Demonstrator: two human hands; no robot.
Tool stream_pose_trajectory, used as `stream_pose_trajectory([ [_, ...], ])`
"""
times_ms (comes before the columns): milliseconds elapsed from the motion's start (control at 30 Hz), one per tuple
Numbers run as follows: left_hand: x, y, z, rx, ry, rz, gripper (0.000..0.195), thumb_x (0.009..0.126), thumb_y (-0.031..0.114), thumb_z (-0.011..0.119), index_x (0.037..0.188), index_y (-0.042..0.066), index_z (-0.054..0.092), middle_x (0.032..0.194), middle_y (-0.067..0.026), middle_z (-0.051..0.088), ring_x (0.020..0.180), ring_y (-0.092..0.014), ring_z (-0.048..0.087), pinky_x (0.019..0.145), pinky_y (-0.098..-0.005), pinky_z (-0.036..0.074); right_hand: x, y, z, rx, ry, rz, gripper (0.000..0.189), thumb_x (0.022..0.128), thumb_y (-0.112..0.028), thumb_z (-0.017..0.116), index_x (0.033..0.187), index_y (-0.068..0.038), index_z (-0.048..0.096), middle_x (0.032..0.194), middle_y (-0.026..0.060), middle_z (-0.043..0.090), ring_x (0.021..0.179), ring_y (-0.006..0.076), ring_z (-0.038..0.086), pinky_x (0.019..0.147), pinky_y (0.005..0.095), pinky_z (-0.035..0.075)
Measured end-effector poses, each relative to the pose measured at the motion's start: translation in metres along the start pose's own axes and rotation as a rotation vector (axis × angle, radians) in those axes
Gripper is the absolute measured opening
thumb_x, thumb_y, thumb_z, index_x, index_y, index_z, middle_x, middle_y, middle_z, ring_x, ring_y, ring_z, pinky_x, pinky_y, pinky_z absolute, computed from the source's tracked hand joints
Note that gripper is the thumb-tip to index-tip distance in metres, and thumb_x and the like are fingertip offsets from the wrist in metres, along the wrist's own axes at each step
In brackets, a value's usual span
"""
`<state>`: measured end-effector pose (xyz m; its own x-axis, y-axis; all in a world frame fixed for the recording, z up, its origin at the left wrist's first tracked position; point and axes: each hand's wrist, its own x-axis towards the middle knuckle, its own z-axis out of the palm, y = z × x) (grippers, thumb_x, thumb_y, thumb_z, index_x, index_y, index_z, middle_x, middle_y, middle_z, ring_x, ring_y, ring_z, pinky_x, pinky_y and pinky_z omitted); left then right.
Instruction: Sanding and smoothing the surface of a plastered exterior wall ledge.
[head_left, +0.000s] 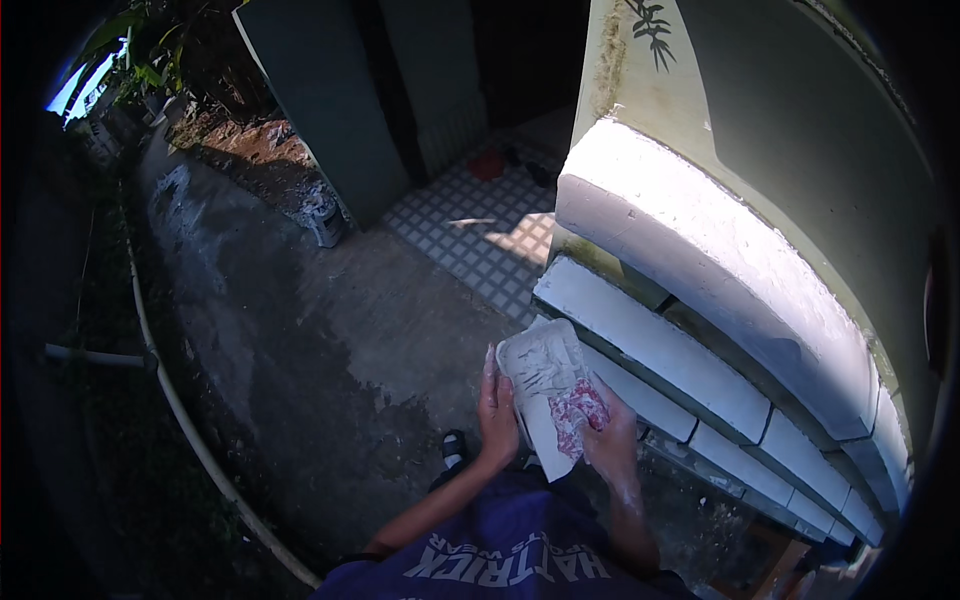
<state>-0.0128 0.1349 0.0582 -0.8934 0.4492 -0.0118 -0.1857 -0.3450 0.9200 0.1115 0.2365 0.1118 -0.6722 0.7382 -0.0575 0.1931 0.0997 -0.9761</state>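
My left hand (498, 420) supports the side of a shallow white tub (536, 352), which is tilted in front of my body. White paste, ridged and streaked, covers the tub's inside. My right hand (611, 431), dusted with white, grips a red piece smeared with paste (576, 412) against the lower right of the tub. Whether that piece is a cloth or a spreader, I cannot tell. A flat white panel (546, 446) extends below the tub; it is unclear whether it belongs to the tub. White residue also marks my left fingertips.
At the right, a thick white ledge (675, 202) juts from a green wall (795, 120), with stepped white slabs (660, 337) below. A paste-smeared bucket (325, 223) stands by a pillar (322, 97). Beyond is a tiled floor (465, 225). A pipe (187, 427) borders the concrete path (315, 330).
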Motion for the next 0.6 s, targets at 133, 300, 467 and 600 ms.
stream_pose_trajectory([
  [133,0.003,0.005,-0.008,0.001,0.026,-0.019,0.056,0.107,0.019,0.041,0.155,0.000,0.020,0.157,-0.0142,0.033,0.139,-0.020,0.037,0.115,-0.0319,0.028,0.006,0.001,0.024,0.040,0.083,-0.047,0.066,0.075,0.010,0.063,0.139,0.008,0.048,0.121,0.0237,0.065,0.112,0.0231,0.064,0.097,0.0329,0.049],
  [300,0.005,0.006,-0.033,0.083,-0.041,-0.034,0.054,0.107,0.017,0.042,0.154,-0.003,0.025,0.153,-0.0158,0.039,0.137,-0.020,0.040,0.114,-0.0312,0.029,0.009,0.004,0.052,0.204,0.120,-0.053,0.060,0.081,0.013,0.059,0.140,0.008,0.047,0.122,0.0182,0.064,0.111,0.0197,0.063,0.098,0.0316,0.049],
  [467,0.012,0.015,-0.068,-0.057,0.018,-0.102,0.051,0.108,0.021,0.041,0.151,-0.004,0.030,0.149,-0.0158,0.043,0.134,-0.020,0.043,0.112,-0.0325,0.033,0.005,-0.020,0.051,0.431,0.206,0.082,0.041,0.091,0.009,0.058,0.131,0.007,0.053,0.123,0.0131,0.063,0.107,0.0152,0.063,0.095,0.0303,0.051],
  [600,0.023,0.028,-0.115,-0.104,0.085,-0.121,0.050,0.108,0.025,0.038,0.150,-0.002,0.030,0.145,-0.0155,0.046,0.130,-0.022,0.048,0.109,-0.0353,0.038,-0.002,-0.025,0.054,0.667,0.247,0.034,0.030,0.097,-0.002,0.057,0.126,0.002,0.054,0.117,0.0084,0.064,0.101,0.0132,0.063,0.090,0.0286,0.052],
])
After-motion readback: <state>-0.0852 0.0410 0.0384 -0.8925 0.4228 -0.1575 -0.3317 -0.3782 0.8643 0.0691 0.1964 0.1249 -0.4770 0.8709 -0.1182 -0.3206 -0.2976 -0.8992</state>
